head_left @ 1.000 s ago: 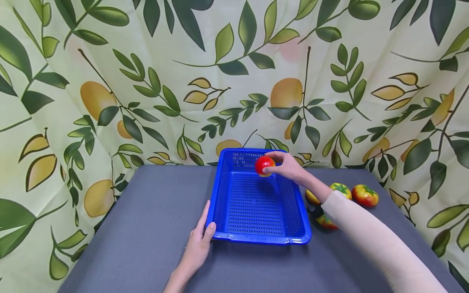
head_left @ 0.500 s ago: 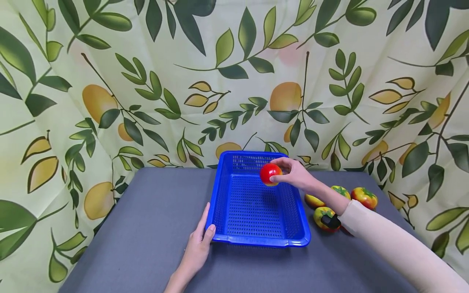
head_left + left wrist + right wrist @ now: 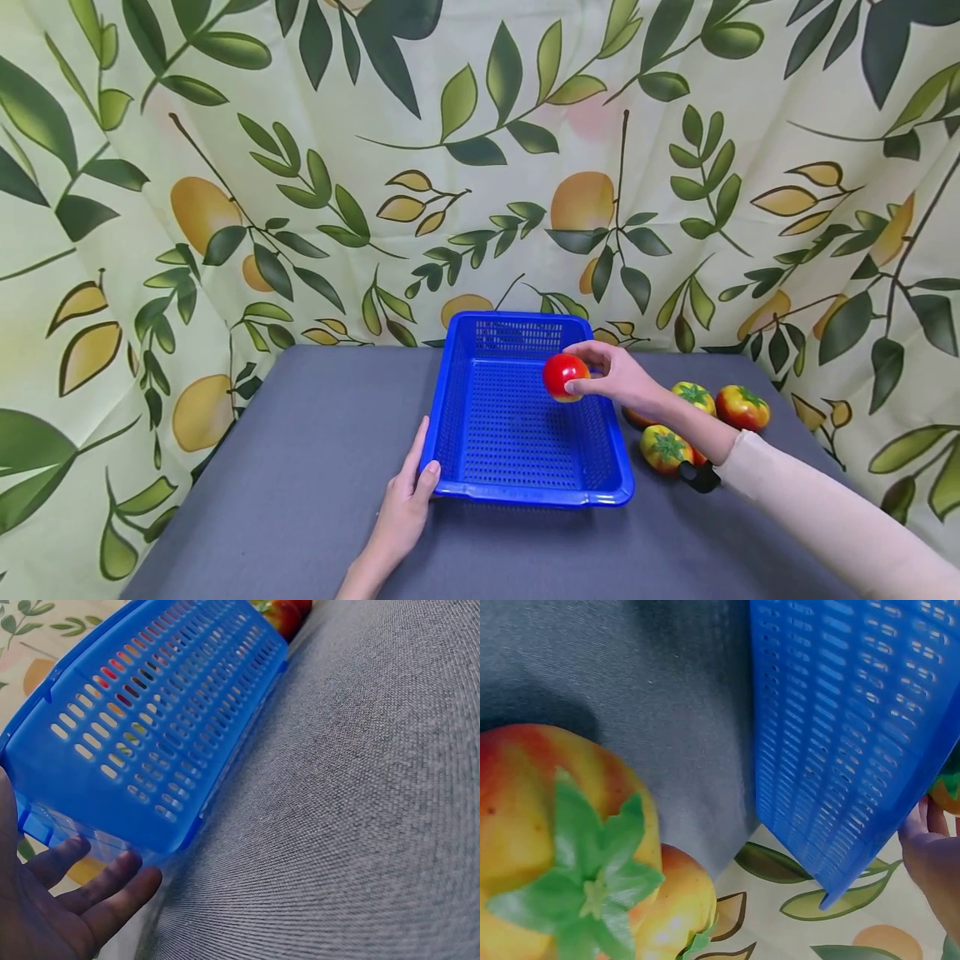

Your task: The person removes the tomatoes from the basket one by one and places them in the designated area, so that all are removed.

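Observation:
A blue perforated plastic basket [image 3: 525, 433] rests on the grey table in the head view. At its near left corner, my left hand [image 3: 405, 504] grips it, thumb on the rim and fingers along the outside. My right hand [image 3: 615, 375] pinches a shiny red tomato [image 3: 564, 375] between thumb and fingers, above the right part of the basket. In the right wrist view, that hand [image 3: 934, 855] shows only partly behind the basket's wall [image 3: 847, 735]. The left wrist view shows several fingers [image 3: 112, 900] near the basket's lower corner.
Right of the basket lie several red-and-yellow tomatoes [image 3: 742, 407] with green leafy tops, partly hidden by the right forearm. One large tomato [image 3: 562, 847] is close to the right wrist camera. A leaf-patterned cloth [image 3: 480, 167] hangs behind the table [image 3: 300, 467].
My right hand has moved right and closer with the tomato, still over the basket. My left hand stays at the corner. The view has shifted slightly.

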{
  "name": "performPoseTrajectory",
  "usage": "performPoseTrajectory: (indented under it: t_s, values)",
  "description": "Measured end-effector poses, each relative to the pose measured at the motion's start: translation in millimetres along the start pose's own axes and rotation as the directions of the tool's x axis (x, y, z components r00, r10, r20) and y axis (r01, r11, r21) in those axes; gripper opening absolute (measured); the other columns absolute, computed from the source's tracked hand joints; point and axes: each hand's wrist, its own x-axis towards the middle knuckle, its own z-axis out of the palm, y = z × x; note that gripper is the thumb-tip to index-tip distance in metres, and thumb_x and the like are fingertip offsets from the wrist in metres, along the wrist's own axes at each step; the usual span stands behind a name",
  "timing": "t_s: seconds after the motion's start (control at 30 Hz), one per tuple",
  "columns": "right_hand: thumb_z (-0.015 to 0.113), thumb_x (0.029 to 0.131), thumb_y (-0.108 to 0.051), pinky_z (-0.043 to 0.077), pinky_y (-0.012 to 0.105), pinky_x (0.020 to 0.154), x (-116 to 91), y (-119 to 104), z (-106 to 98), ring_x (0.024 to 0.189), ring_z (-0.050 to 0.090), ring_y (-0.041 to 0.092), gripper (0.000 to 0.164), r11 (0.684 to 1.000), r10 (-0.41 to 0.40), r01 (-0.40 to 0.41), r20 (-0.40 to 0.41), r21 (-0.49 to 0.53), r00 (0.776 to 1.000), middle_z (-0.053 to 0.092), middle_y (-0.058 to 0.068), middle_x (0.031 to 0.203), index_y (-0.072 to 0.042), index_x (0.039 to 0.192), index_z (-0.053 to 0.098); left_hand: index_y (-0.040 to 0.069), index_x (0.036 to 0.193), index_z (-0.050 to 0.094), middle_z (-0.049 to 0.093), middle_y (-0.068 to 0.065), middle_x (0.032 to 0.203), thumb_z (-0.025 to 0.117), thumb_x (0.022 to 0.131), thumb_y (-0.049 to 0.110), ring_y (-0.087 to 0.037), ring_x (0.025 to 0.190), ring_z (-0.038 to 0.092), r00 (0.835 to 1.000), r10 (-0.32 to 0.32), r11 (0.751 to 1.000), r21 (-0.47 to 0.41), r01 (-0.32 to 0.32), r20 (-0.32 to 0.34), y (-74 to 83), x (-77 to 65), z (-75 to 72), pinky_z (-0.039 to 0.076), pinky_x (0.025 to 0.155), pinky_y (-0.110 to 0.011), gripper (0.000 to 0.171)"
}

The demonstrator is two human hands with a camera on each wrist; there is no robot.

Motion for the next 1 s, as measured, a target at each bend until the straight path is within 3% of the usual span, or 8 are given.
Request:
performPoseTrajectory:
  t_s: [0.13,0.37,0.7,1.0]
  values:
    - [0.079,0.084,-0.021,0.053,0.041,0.086,-4,-2,0,0.111,0.061,0.032,0.054,1.000,-0.002,0.001,0.026,0.026,1.000,0.062,0.015,0.122,-0.004,0.130,0.055,0.040,0.156,0.022,0.035,-0.001,0.154,0.050,0.103,0.026,-0.026,0.135,0.040,1.000,0.012,1.000,0.010,-0.012,-0.006,-0.2,0.1,-0.1,0.032,0.106,-0.057,0.062]
    - [0.078,0.085,-0.017,0.053,0.043,0.085,-12,-5,0,0.110,0.060,0.032,0.051,0.999,-0.029,0.027,0.030,0.037,0.999,0.061,0.014,0.123,-0.006,0.130,0.056,0.030,0.158,0.025,0.037,-0.002,0.153,0.051,0.102,0.024,-0.024,0.134,0.041,1.000,0.021,1.000,0.014,-0.021,-0.014,-0.8,-0.4,0.1,0.033,0.105,-0.056,0.061]
    - [0.076,0.086,-0.019,0.052,0.045,0.085,-17,-2,2,0.108,0.059,0.032,0.050,0.998,-0.055,0.056,0.041,-0.014,0.998,0.061,0.012,0.123,-0.009,0.131,0.057,0.039,0.156,0.022,0.037,-0.002,0.153,0.050,0.103,0.025,-0.020,0.133,0.041,1.000,0.030,0.999,0.021,-0.030,-0.009,-1.0,-0.2,-0.7,0.034,0.105,-0.054,0.062]
    - [0.077,0.086,-0.018,0.051,0.046,0.084,-23,0,0,0.110,0.057,0.033,0.053,0.999,-0.044,0.045,0.020,-0.004,0.999,0.059,0.012,0.125,-0.006,0.133,0.055,0.040,0.156,0.022,0.037,-0.003,0.153,0.050,0.103,0.026,-0.022,0.133,0.041,1.000,0.025,1.000,0.019,-0.025,-0.008,-2.2,-0.5,-0.1,0.034,0.105,-0.055,0.061]
